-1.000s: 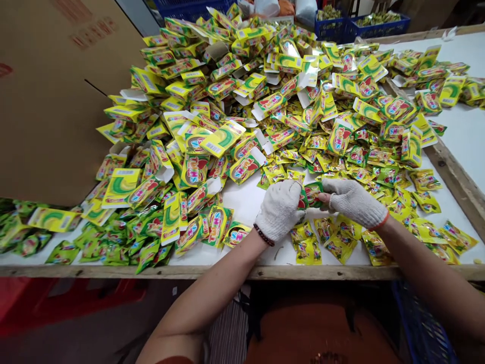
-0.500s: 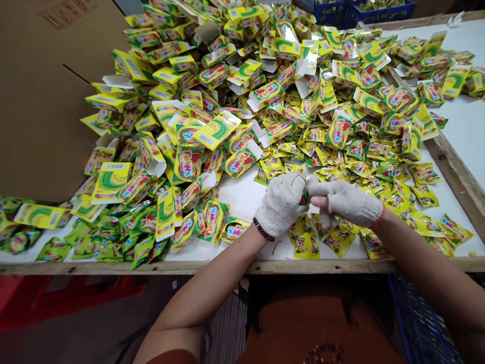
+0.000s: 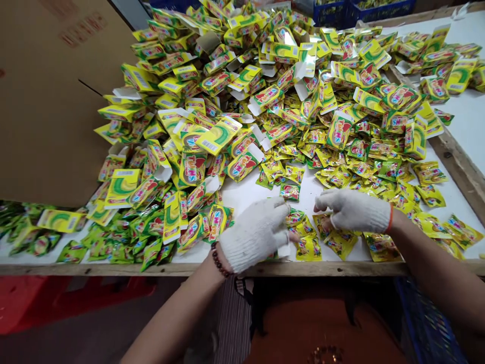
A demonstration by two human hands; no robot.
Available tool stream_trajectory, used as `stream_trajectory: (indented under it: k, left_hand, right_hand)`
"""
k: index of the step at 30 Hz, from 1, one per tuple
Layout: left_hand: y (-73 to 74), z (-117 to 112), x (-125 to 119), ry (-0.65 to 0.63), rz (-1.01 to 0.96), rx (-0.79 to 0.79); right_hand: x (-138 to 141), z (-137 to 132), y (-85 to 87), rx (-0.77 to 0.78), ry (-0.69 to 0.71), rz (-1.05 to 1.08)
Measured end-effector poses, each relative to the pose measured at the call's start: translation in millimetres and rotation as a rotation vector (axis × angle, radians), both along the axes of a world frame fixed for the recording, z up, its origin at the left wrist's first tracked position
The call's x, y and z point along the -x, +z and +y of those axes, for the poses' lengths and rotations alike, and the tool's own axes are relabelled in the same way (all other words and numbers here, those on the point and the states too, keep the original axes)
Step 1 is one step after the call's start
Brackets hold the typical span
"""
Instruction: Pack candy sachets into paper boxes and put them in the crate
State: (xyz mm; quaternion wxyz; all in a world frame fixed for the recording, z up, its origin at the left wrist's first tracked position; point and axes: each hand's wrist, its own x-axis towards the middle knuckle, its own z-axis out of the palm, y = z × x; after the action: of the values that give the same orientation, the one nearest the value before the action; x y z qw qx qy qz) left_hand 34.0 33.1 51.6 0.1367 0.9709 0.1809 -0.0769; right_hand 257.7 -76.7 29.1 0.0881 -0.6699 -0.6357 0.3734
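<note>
A big brown cardboard sheet (image 3: 49,101) fills the far left; under the table on that side is a red plastic bin (image 3: 22,303); a heap of shiny green packets (image 3: 109,242) lies on the white table top (image 3: 246,199), close to the front wooden edge (image 3: 113,269).

A huge pile of flat yellow paper boxes (image 3: 219,135) and packets spreads across the middle of the table; the boxes have a green curve and red letters on them; some lie open and show white card inside.

The person's left hand (image 3: 255,235) wears a white knit glove; a string of dark beads (image 3: 217,258) goes around the wrist; this hand is open, with its fingers pointing right, and it holds nothing that I can see; it lies just beside the small shiny packets (image 3: 303,237), which are in a loose group on the table between the two hands.

The right hand (image 3: 352,211) wears the same kind of glove, with an orange cuff edge (image 3: 390,220); its fingers curl a little, but it is open too; it is just above more of the small shiny packets.

Far back, blue crates (image 3: 364,11) sit past the table; under the table on the right is a blue basket (image 3: 428,323).
</note>
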Motion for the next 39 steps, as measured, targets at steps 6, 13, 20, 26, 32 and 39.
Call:
stream_trajectory:
  k: [6, 13, 20, 26, 32, 39]
  left_hand:
    - [-29.4, 23, -49, 0.082, 0.064, -0.214]
    - [-50.1, 37, -50, 0.367, -0.370, 0.197]
    - [-32.5, 29, -39, 0.416, -0.468, 0.998]
    - [-33.4, 27, -42, 0.413, -0.467, 0.718]
    - [-35.3, 25, -40, 0.391, -0.450, 0.969]
    - [-38.1, 21, -47, 0.205, -0.500, 0.901]
  right_hand:
    - [18, 3, -7.0, 0.080, 0.111, -0.300]
    - [-6, 7, -9.8, -0.162, -0.318, 0.076]
    - [-7, 11, -18.8, -0.338, -0.404, 0.485]
    - [6, 14, -5.5, -0.289, -0.312, 0.566]
    - [7, 21, -11.7, -0.371, -0.321, 0.383]
    - [12, 23, -25.6, -0.323, -0.374, 0.326]
